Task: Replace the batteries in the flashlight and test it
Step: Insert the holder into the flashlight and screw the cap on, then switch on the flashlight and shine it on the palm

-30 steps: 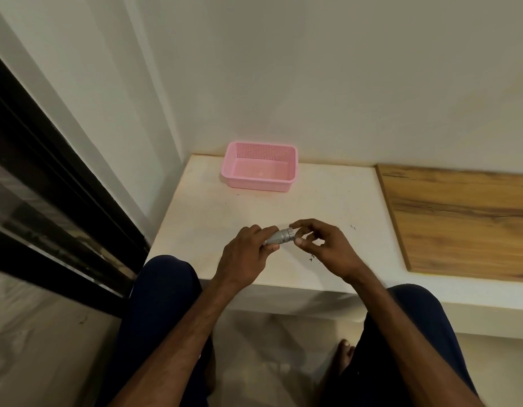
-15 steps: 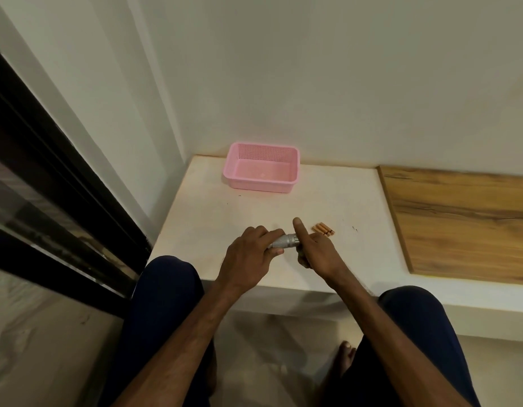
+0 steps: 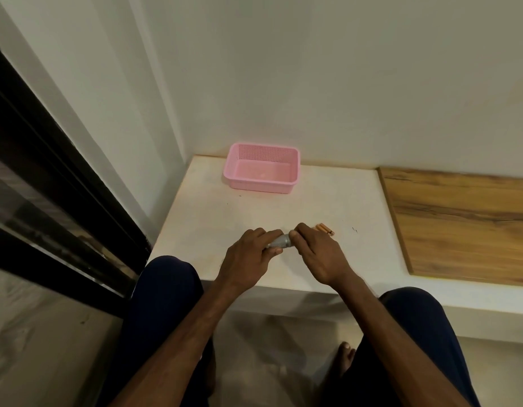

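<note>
Hands meet low over a white ledge: the left hand wraps the grey flashlight, while the right hand pinches its wider end. Orange batteries lie on the ledge just beyond the right hand. A pink basket sits by the wall, a wooden board to the right.

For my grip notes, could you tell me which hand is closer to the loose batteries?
The right hand, pinching the flashlight; the batteries lie just beyond it, while the left hand grips the flashlight farther away.
</note>
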